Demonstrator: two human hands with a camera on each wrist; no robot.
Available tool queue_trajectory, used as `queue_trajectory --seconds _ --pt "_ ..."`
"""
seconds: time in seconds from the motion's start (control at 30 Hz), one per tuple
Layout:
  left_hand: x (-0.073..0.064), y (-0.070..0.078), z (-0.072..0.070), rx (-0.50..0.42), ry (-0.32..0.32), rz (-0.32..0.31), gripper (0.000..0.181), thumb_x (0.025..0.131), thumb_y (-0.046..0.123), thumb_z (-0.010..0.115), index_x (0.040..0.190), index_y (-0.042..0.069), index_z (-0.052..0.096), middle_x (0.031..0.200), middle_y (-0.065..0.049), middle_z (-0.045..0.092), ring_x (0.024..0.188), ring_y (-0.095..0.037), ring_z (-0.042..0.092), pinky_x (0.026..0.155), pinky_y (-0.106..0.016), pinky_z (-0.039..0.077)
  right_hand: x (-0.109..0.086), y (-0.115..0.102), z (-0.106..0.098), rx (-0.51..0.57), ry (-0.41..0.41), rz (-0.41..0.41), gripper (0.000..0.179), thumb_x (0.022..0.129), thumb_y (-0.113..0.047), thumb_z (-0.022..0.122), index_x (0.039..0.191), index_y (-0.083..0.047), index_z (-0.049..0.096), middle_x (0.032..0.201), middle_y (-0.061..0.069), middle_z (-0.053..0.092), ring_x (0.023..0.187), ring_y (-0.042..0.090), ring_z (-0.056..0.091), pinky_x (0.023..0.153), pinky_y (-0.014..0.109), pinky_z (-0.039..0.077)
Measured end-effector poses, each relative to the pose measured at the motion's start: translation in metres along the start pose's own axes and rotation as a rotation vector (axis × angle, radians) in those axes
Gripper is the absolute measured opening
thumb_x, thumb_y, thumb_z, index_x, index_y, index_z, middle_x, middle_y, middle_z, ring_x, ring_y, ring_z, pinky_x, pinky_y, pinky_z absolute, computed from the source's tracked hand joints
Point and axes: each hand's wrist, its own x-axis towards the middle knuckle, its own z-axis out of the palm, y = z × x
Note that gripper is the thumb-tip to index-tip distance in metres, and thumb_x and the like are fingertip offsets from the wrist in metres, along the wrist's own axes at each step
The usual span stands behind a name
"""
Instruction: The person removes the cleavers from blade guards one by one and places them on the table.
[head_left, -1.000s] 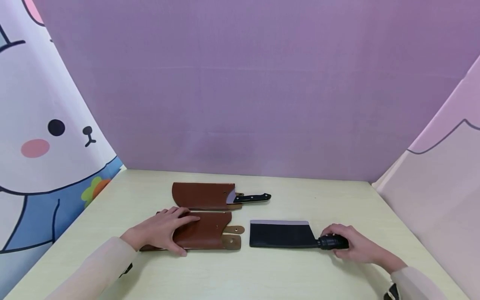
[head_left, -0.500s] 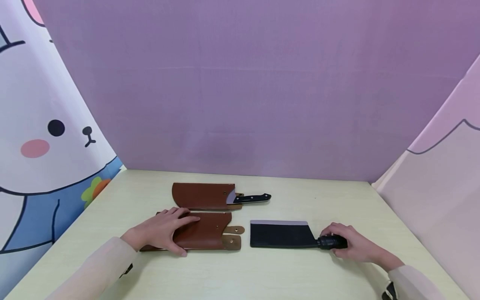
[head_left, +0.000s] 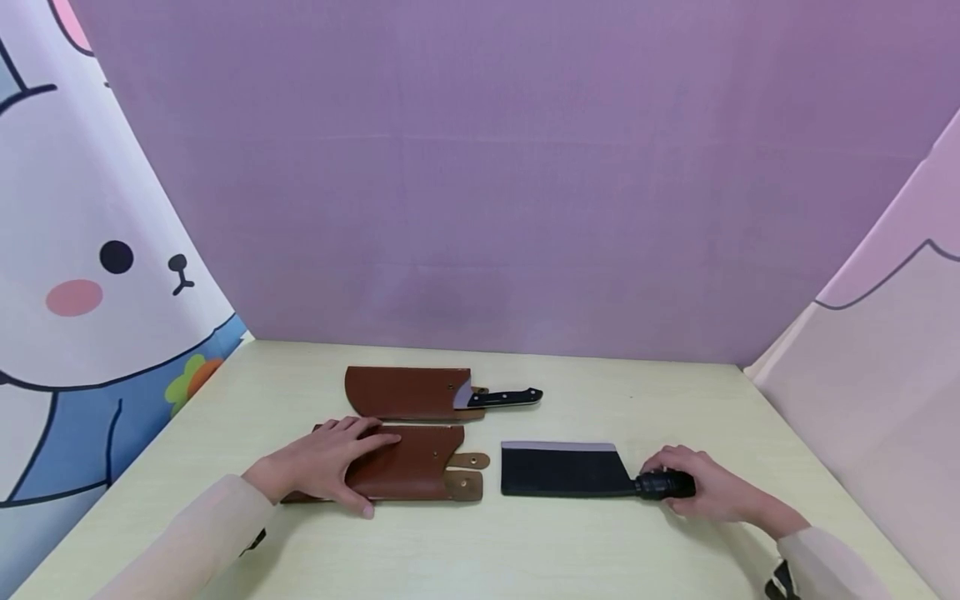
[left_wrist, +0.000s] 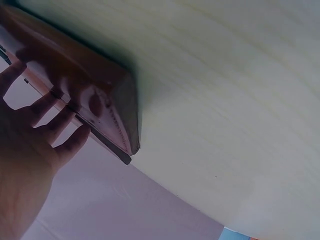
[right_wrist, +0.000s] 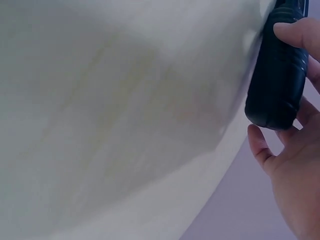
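You have your left hand [head_left: 322, 458] laid over the closed end of the nearer brown leather sheath [head_left: 408, 475], fingers spread wide with the thumb at its near edge, probably so the leather cannot slide on the desk [head_left: 450, 558]. Your right hand [head_left: 716, 492] holds the cleaver [head_left: 566, 471] by its black handle [head_left: 663, 484], likely because that is the safe end, and the pale strip along the blade, which looks like the cutting edge, faces away from you. The sheath's mouth and its two snap straps [head_left: 468, 460] point at the blade's blunt front, just beside but not touching, so the two lie roughly in line. Behind them the farther sheath [head_left: 401, 392] carries a knife [head_left: 504, 398] with only the riveted handle and a bit of blade showing; whether your left fingertips touch that sheath, you cannot tell from above. The left wrist view adds what the head view hides: fingertips against the leather and a stitched seam [left_wrist: 116, 127] along its edge. The right wrist view leaves out the blade, yet it shows the handle's rounded butt and grip ridges, with your digits on either side of it
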Motion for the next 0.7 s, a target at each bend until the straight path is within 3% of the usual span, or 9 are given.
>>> queue_trajectory --seconds 0.2,0.5,0.7 --pt "-0.001 0.001 -0.003 -0.011 -0.003 0.006 0.097 0.061 0.076 0.060 0.141 0.027 0.035 0.144 -0.012 0.031 0.130 -0.035 0.030 0.097 -0.061 0.029 0.002 -0.004 -0.005 -0.054 -0.042 0.066 0.052 0.061 -0.006 0.079 0.108 -0.018 0.059 0.094 -0.009 0.060 0.084 0.006 0.049 0.068 0.025 0.034" --pt "0.000 0.003 -0.012 0.005 0.070 0.039 0.094 0.062 0.074 0.062 0.139 0.025 0.039 0.140 -0.012 0.035 0.125 -0.033 0.036 0.094 -0.060 0.032 0.008 -0.006 -0.013 -0.013 -0.047 0.151 0.044 0.073 -0.020 0.076 0.112 -0.014 0.057 0.092 -0.008 0.059 0.086 0.009 0.050 0.069 0.025 0.026" --pt "0.002 0.003 -0.014 0.008 0.083 0.026 0.091 0.064 0.075 0.059 0.137 0.024 0.041 0.137 -0.010 0.038 0.123 -0.031 0.038 0.094 -0.060 0.031 0.017 -0.010 -0.013 -0.055 -0.021 0.146 0.042 0.074 -0.019 0.075 0.112 -0.011 0.057 0.093 -0.006 0.060 0.086 0.010 0.051 0.069 0.028 0.028"
